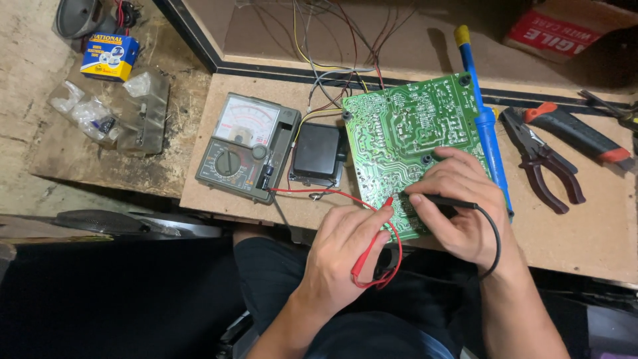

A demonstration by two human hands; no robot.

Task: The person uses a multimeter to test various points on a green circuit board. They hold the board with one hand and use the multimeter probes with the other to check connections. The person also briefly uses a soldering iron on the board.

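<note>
The green circuit board [405,136] lies solder side up on the wooden bench [585,226], its near edge under your hands. Your left hand [342,256] pinches the red probe [372,242], tip touching the board's near edge. Your right hand [458,206] is closed around the black probe [442,199], pressed to the board. Just left sit a black transformer [318,154] and an analog multimeter [244,146]; a blue soldering iron [484,119] and pliers [541,163] lie to the right.
</note>
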